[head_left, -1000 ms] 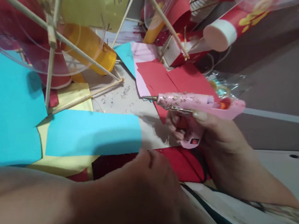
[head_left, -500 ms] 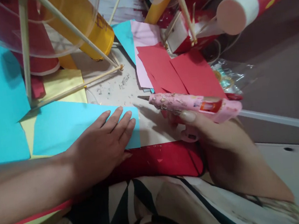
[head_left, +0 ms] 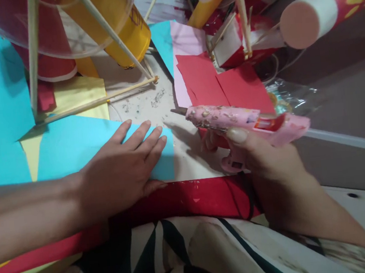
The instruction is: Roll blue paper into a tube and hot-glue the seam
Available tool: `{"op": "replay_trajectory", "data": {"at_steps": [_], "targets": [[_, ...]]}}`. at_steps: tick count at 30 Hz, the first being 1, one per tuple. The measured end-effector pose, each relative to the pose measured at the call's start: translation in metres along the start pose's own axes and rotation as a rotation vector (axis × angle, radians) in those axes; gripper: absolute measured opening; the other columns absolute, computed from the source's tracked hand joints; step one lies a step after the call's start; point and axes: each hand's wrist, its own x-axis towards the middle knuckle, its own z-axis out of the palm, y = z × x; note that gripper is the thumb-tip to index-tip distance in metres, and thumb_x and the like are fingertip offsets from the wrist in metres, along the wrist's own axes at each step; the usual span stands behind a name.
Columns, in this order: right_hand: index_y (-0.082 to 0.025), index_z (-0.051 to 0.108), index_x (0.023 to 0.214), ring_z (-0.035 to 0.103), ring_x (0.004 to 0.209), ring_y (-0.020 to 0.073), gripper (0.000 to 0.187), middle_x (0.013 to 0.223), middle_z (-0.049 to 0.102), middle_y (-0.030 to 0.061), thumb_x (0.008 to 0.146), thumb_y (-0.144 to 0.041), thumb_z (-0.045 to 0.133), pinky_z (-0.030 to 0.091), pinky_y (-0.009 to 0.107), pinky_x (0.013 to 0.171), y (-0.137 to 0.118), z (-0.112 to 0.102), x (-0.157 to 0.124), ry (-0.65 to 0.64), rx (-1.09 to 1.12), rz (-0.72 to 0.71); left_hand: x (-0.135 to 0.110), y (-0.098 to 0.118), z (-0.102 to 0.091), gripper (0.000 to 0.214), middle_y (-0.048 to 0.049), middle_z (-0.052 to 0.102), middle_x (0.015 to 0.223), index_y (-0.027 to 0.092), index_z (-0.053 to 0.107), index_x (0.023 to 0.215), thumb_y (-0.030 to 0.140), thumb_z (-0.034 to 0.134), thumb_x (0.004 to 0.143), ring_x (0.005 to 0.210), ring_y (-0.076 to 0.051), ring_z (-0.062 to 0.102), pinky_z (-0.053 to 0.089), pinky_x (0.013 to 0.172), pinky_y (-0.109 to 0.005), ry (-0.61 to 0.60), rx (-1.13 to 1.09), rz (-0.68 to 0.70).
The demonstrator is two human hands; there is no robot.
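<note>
My left hand [head_left: 129, 163] lies flat, fingers stretched out, on a light blue sheet of paper [head_left: 69, 144]. In my right hand [head_left: 262, 154] is a pink hot glue gun [head_left: 229, 116], its fingers wrapped round the handle. The gun's dark nozzle points left, above the white work surface [head_left: 187, 153], just right of the blue sheet. Dried glue clings to the front of the gun's body. Beyond the gun lie several red paper pieces [head_left: 222, 82], partly hidden behind it.
A frame of wooden sticks [head_left: 125, 92] stands at the back left, beside a yellow cylinder [head_left: 133, 41] and a red cup [head_left: 53, 59]. A red and white tube [head_left: 326, 13] juts in at upper right. Clear plastic packaging [head_left: 292, 94] lies below it.
The view has shifted slightly, so the objects at the back sit further right. My left hand stays on the blue sheet; the glue gun is still held, its nozzle slightly higher in view.
</note>
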Motion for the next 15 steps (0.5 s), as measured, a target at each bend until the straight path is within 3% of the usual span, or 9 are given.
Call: {"op": "replay_trajectory", "data": {"at_steps": [3, 7, 11, 15], "targets": [[-0.030, 0.076, 0.110, 0.067, 0.075, 0.0179, 0.032, 0.087, 0.075, 0.0042, 0.085, -0.048, 0.069, 0.052, 0.024, 0.048, 0.008, -0.004, -0.001, -0.016, -0.045, -0.054, 0.003, -0.003, 0.000, 0.059, -0.0201, 0.045, 0.153, 0.004, 0.047, 0.146, 0.041, 0.045, 0.099, 0.142, -0.039, 0.041, 0.035, 0.115, -0.060, -0.008, 0.006, -0.010], [-0.033, 0.075, 0.113, 0.067, 0.114, 0.0273, 0.030, 0.121, 0.073, 0.0035, 0.086, -0.045, 0.069, 0.064, 0.036, 0.078, 0.013, -0.007, -0.004, -0.043, -0.105, -0.106, 0.005, -0.003, 0.000, 0.054, -0.0186, 0.045, 0.153, 0.006, 0.048, 0.145, 0.033, 0.043, 0.099, 0.142, -0.038, 0.041, 0.035, 0.115, -0.059, -0.011, 0.007, -0.026], [-0.036, 0.075, 0.110, 0.063, 0.124, 0.0276, 0.028, 0.125, 0.072, -0.0015, 0.083, -0.045, 0.073, 0.057, 0.046, 0.102, 0.009, -0.003, -0.008, 0.038, -0.123, -0.049, 0.009, -0.006, -0.001, 0.052, -0.0204, 0.046, 0.152, 0.005, 0.049, 0.144, 0.030, 0.042, 0.099, 0.141, -0.039, 0.041, 0.035, 0.114, -0.060, -0.017, -0.007, -0.073], [-0.036, 0.076, 0.109, 0.063, 0.124, 0.0274, 0.029, 0.123, 0.073, -0.0014, 0.081, -0.047, 0.074, 0.053, 0.048, 0.107, 0.006, 0.004, -0.010, 0.078, -0.087, 0.015, 0.012, -0.011, 0.000, 0.048, -0.0188, 0.052, 0.148, 0.008, 0.054, 0.140, 0.027, 0.045, 0.097, 0.140, -0.038, 0.044, 0.037, 0.113, -0.058, 0.015, -0.046, -0.085]]}}
